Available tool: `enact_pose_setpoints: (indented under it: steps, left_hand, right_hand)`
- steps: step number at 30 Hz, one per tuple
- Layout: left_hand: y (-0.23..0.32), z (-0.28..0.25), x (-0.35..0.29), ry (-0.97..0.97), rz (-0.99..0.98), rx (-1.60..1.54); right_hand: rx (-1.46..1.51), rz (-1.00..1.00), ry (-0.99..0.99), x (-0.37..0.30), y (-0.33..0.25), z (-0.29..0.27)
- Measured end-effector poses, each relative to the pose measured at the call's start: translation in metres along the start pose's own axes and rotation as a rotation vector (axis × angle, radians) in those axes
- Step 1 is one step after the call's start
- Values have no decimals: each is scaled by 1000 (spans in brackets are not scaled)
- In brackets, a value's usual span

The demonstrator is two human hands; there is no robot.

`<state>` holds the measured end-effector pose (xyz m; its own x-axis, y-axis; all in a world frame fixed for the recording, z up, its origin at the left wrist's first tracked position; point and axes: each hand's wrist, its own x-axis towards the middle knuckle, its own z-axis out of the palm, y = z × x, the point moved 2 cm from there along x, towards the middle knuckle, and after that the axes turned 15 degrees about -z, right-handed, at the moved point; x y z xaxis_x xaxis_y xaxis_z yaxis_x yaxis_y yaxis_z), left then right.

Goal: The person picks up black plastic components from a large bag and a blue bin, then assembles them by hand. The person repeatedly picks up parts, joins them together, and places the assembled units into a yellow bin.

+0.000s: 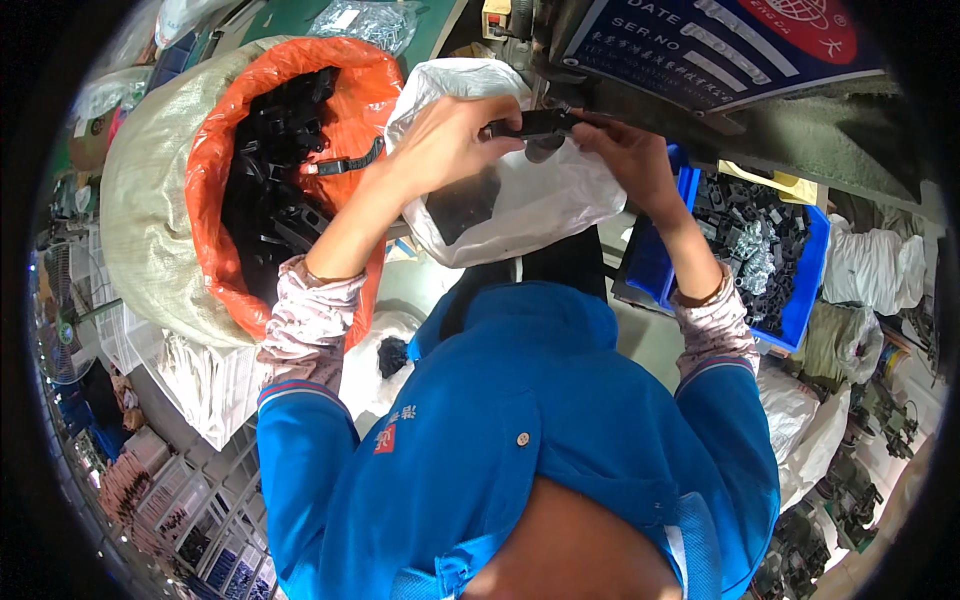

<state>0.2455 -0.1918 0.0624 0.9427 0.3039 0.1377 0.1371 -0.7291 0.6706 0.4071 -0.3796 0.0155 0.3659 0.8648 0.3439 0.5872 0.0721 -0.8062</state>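
Workpiece [545, 122], black and elongated with a rounded projection below, is above the white bag [575, 195], toward its far edge; your left hand [450, 142] and right hand [635, 160] pinch opposite ends, fingers nearly closed. Orange-lined sack [150, 190] and blue bin [816, 270], both holding dark pieces [298, 225], flank the bag.

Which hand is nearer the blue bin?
The right hand: it is just left of the blue bin; the left hand is farther left, over the white bag.

Workpiece [545, 124] over plastic bag [570, 195], sack [150, 190] to left, bin [815, 270] of parts [790, 235] to right
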Motion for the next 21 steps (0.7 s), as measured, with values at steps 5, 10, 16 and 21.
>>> enact_pose_setpoints:
  steps: [5,10,16,21]
  left_hand:
    - [4,0,-7,-80,-137,-29]
    - [2,0,-5,-66,-117,-68]
    - [1,1,-11,44,7,-29]
    - [-25,50,-57,177,253,225]
  right_hand:
    - [-825,-2,-473,17,78,1]
    - [-1044,12,-469,29,155,21]
    - [-893,13,-352,28,158,24]
    - [-824,107,-225,29,172,18]
